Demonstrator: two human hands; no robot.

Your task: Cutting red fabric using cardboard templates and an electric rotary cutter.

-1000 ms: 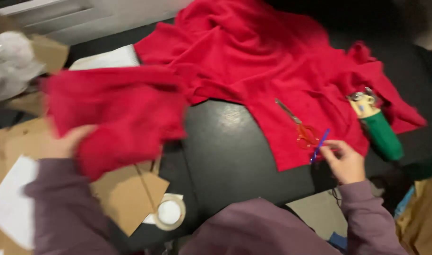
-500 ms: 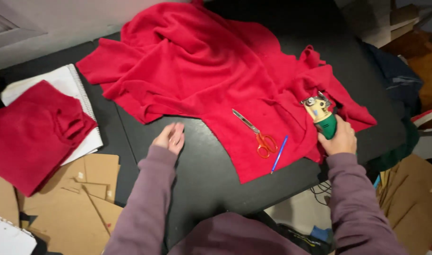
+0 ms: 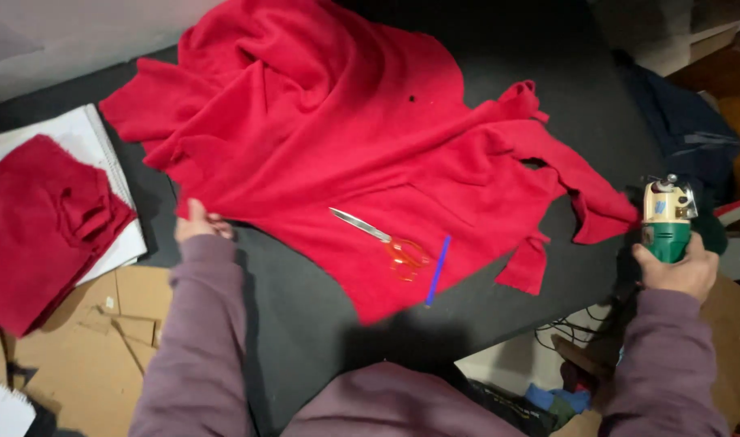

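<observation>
A large red fleece cloth [image 3: 337,129] lies rumpled over a black table [image 3: 305,307]. My left hand [image 3: 196,222] grips the cloth's near left edge. My right hand [image 3: 676,265] holds a green and cream electric rotary cutter [image 3: 667,218] upright, off the table's right edge and clear of the cloth. Orange-handled scissors [image 3: 386,239] and a blue pen [image 3: 438,270] rest on the cloth near its front edge.
A folded red cloth piece [image 3: 38,226] lies on a spiral notebook [image 3: 70,142] at the left. Cardboard sheets [image 3: 103,340] cover the floor at lower left. Dark clothing [image 3: 693,137] and cables [image 3: 564,332] sit at the right, beyond the table edge.
My left hand put the folded red piece on the notebook, then took hold of the big cloth's edge. My right hand left the pen, picked up the cutter and lifted it off to the right.
</observation>
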